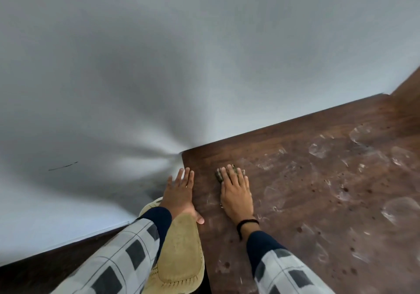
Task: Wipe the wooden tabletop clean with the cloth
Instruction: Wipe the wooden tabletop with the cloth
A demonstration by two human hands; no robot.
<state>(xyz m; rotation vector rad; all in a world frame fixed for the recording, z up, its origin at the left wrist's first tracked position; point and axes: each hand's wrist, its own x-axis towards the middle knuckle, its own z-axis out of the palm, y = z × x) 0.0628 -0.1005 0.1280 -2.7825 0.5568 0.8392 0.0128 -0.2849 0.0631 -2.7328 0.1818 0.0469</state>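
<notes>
Head view, right hand pressing cloth, left hand at tabletop edge

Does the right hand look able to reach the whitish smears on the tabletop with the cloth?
Likely yes: the right hand presses the cloth flat on the tabletop, and nothing stands between it and the nearest whitish smears.

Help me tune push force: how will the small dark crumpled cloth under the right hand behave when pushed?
Likely floppy: the small dark crumpled cloth bunches under the flat fingers of the right hand. Probably light, as one hand covers it. It may drag, since the brown wooden tabletop looks smeared.
</notes>
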